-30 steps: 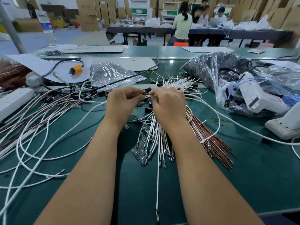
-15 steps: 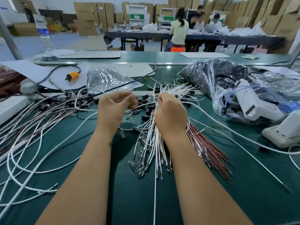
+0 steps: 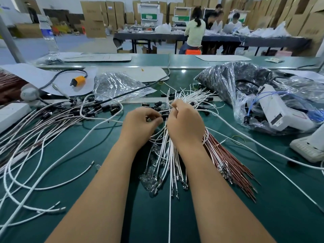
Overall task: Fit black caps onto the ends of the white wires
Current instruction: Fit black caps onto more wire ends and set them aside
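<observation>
A bundle of thin white wires (image 3: 168,155) lies fanned on the green mat, running from under my hands toward me. My right hand (image 3: 184,123) pinches one white wire near its far end. My left hand (image 3: 140,125) has its fingers curled and pinches a small black cap (image 3: 149,119) close to the right hand's fingertips. Several loose black caps (image 3: 157,106) lie scattered just beyond my hands. Wires with caps fitted (image 3: 73,113) are piled at the left.
Brown-red wires (image 3: 231,163) lie fanned right of the white bundle. A clear bag of black parts (image 3: 233,81) and a white device (image 3: 277,109) sit at the right. An orange plug (image 3: 78,80) and another bag (image 3: 115,86) lie at the back left.
Both hands have come closer together again above the bundle. The left hand's fingertips now hold a cap right beside the wire end in the right hand.
</observation>
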